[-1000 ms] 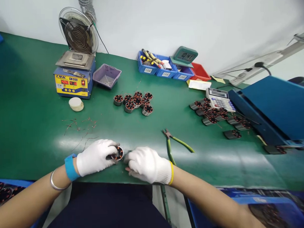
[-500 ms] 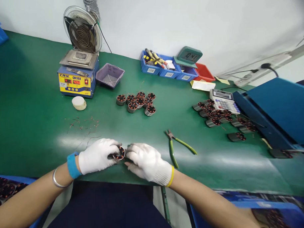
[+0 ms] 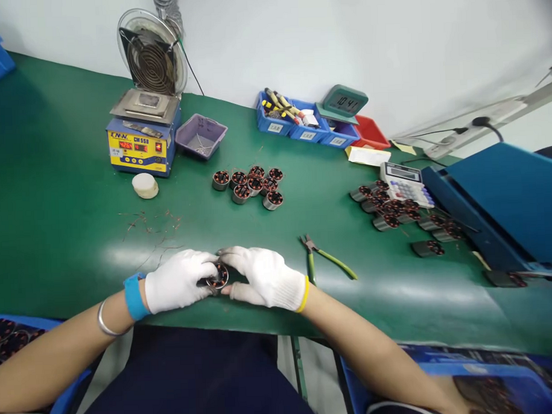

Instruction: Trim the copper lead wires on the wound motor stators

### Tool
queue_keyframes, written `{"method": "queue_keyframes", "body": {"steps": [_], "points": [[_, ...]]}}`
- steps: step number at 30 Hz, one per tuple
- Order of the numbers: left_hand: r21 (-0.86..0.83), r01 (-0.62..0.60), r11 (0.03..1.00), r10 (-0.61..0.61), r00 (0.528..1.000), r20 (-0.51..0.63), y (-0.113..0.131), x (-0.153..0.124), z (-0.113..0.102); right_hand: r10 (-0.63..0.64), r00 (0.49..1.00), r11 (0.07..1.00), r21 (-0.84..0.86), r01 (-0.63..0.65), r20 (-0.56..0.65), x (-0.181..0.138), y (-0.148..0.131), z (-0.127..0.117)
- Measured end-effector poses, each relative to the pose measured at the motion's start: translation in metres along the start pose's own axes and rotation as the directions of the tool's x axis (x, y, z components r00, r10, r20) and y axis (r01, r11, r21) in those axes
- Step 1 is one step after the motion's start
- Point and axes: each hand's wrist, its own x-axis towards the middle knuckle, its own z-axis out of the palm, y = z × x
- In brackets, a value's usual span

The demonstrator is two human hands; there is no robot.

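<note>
Near the front edge of the bench, a motor stator (image 3: pixel 222 275), a metal ring with copper windings inside, is held between both gloved hands. My left hand (image 3: pixel 183 281) wraps its fingers and thumb around the left side. My right hand (image 3: pixel 264 277) closes on the right side, fingers at the far rim and thumb at the near rim. Fingertips partly hide the stator. To the right lie side cutters (image 3: pixel 309 245) with green handles, jaws slightly apart. Thin copper wire scraps (image 3: pixel 143 220) lie beyond my left hand.
A group of stators (image 3: pixel 255 185) stands mid-bench, another (image 3: pixel 387 206) by a calculator (image 3: pixel 406 184). A solder pot (image 3: pixel 138 145), a purple tray (image 3: pixel 200 121) and a round white block (image 3: pixel 145 185) are back left. Blue bins (image 3: pixel 307 133) and a clock (image 3: pixel 345 101) line the wall.
My right hand has moved up and left, its fingers and thumb now spanning the stator's right side. My left hand keeps its hold; the stator has barely moved.
</note>
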Motion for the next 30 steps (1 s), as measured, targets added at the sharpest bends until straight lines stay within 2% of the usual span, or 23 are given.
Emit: {"method": "queue_keyframes", "body": {"steps": [4, 6, 9, 11, 13, 20, 30], "points": [[-0.036, 0.037, 0.999, -0.036, 0.999, 0.024, -0.001, -0.001, -0.002, 0.132, 0.984, 0.983, 0.110, -0.145, 0.116, -0.010, -0.006, -0.010], [-0.045, 0.068, 0.997, -0.066, 0.997, 0.041, -0.001, -0.002, -0.002, 0.247, 0.957, 0.953, 0.140, -0.268, 0.149, -0.020, -0.013, -0.011], [-0.060, 0.092, 0.994, -0.089, 0.994, 0.061, -0.001, -0.002, -0.002, 0.426, 0.902, 0.890, 0.146, -0.432, 0.074, -0.030, -0.023, -0.005], [-0.074, 0.094, 0.993, -0.088, 0.993, 0.073, 0.000, -0.001, -0.003, 0.469, 0.883, 0.877, 0.110, -0.467, 0.011, -0.032, -0.027, 0.001], [-0.080, 0.086, 0.993, -0.079, 0.993, 0.082, 0.000, -0.001, -0.003, 0.452, 0.892, 0.891, 0.046, -0.452, -0.002, -0.030, -0.028, 0.005], [-0.074, 0.058, 0.996, -0.052, 0.996, 0.074, -0.003, -0.001, 0.000, 0.304, 0.946, 0.940, -0.198, -0.279, 0.112, -0.016, -0.020, 0.003], [-0.090, 0.046, 0.995, -0.040, 0.997, 0.072, 0.000, 0.001, -0.004, 0.181, 0.979, 0.980, -0.099, -0.172, 0.093, -0.008, -0.003, 0.007]]}}
